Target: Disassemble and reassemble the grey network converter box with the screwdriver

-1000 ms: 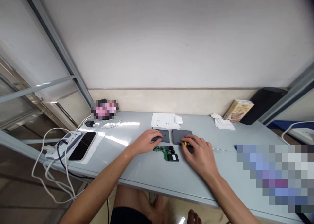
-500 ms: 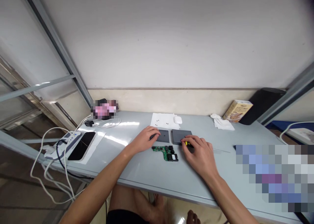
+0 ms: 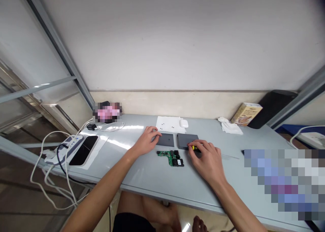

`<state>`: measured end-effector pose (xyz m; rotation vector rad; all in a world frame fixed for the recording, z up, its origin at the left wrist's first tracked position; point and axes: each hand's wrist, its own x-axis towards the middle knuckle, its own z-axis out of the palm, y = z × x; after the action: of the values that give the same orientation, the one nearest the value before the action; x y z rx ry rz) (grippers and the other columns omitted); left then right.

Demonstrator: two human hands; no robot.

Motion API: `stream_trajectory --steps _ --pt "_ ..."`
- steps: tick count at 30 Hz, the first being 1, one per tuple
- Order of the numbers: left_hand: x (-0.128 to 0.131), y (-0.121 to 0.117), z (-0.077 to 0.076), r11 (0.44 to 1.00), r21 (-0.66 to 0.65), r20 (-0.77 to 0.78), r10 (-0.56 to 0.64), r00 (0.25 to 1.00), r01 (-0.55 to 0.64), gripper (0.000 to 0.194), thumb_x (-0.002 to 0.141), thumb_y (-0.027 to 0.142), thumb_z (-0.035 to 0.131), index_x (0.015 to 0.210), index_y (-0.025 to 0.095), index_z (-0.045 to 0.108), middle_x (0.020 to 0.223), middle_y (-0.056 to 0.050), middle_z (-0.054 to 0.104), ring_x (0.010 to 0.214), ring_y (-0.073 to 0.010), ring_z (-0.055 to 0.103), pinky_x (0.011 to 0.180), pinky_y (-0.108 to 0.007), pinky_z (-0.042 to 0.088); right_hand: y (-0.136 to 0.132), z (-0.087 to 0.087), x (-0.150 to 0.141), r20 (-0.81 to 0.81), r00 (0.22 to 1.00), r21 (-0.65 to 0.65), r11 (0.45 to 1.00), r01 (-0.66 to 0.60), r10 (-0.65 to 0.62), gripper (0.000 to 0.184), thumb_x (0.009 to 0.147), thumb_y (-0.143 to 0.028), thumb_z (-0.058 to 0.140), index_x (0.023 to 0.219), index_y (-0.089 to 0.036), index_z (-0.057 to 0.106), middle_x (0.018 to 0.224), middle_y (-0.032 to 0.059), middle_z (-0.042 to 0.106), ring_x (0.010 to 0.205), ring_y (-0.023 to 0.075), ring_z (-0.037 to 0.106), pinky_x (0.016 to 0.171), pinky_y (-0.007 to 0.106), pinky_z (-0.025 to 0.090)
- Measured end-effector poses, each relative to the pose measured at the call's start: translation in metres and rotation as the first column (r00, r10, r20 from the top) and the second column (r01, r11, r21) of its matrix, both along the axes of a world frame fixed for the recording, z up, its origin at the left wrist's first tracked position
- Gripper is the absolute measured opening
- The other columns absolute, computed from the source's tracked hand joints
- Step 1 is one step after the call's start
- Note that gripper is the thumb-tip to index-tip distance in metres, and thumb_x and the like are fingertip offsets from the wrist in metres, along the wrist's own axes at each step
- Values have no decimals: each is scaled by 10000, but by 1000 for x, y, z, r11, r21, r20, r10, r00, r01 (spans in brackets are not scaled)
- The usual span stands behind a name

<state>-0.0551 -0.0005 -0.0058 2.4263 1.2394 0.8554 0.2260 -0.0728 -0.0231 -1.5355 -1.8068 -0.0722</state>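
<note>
My left hand [image 3: 147,141] is at the left end of a flat dark grey panel [image 3: 167,140], its fingers loosely bent and apart. The fingertips are at the panel's edge; whether they touch it I cannot tell. My right hand [image 3: 206,157] is closed around the yellow-and-black handle of a screwdriver [image 3: 195,148], whose thin shaft points right, over the table. Just behind those fingers lies a dark grey casing [image 3: 186,140]. A green circuit board [image 3: 169,154] with black parts rests on the table between my hands, nearer to me.
Several small dark screws lie on a white paper [image 3: 167,123], with a white earbud case [image 3: 183,123] at its right. A phone [image 3: 85,150], a power strip [image 3: 67,149] and cables are at left. Crumpled tissue [image 3: 231,127], a box [image 3: 246,114] and a black cylinder [image 3: 271,106] stand at right.
My left hand has shifted slightly left and its fingers have loosened at the panel's edge. My right hand and the screwdriver stay nearly where they were.
</note>
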Motion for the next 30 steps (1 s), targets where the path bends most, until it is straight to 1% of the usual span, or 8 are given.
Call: stream_trajectory --steps 13,21,30 --pt "-2 2 -3 999 -46 -5 -1 1000 1 249 1048 261 486 1085 245 731 1280 -93 610 1260 -265 538 1093 -468 504 0 -2 1 19 1000 -20 1000 -1 2 158 968 -310 584 978 -265 735 1083 54 714 931 238 626 834 389 355" --pt "-3 2 -3 999 -38 2 -4 1000 5 258 1056 273 479 1092 252 733 1256 -89 613 1243 -262 539 1084 -465 508 0 -1 0 1 1000 -38 999 -9 9 180 974 -309 559 982 -263 732 1092 66 715 946 251 630 849 402 357" --pt "-3 2 -3 999 -44 -6 2 1000 -2 237 1051 249 494 1070 241 731 1257 -85 617 1243 -255 542 1089 -454 500 0 -3 1 -6 1000 -39 999 -8 8 161 974 -319 579 979 -267 731 1088 46 710 937 236 625 842 390 349"
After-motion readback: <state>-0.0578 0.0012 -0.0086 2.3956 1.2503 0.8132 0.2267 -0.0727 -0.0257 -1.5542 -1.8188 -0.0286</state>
